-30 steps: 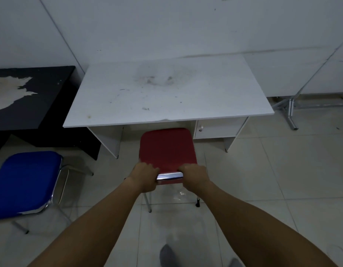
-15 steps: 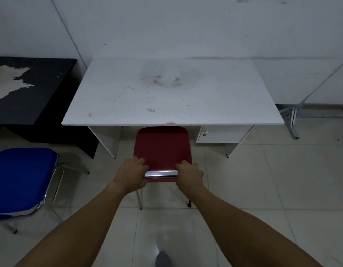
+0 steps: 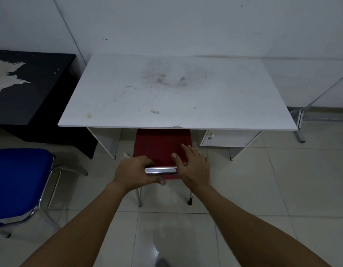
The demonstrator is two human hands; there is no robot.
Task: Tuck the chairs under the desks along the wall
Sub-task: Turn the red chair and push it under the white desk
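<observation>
A red chair (image 3: 159,145) with a chrome back rail stands in front of the white desk (image 3: 176,93), its seat's far edge just under the desk's front edge. My left hand (image 3: 135,170) is wrapped around the left end of the chrome rail. My right hand (image 3: 191,164) hovers over the rail's right end with fingers spread, holding nothing. A blue chair (image 3: 18,182) with chrome legs stands at the left, out on the floor in front of the black desk (image 3: 28,87).
A white wall runs behind both desks. The white desk has a small drawer unit (image 3: 224,138) on its right side. A metal frame (image 3: 301,120) stands on the floor at the right. Tiled floor spreads around me.
The red chair has slid forward toward the white desk, its seat now reaching under the front edge. My right hand has let go of the rail and opened.
</observation>
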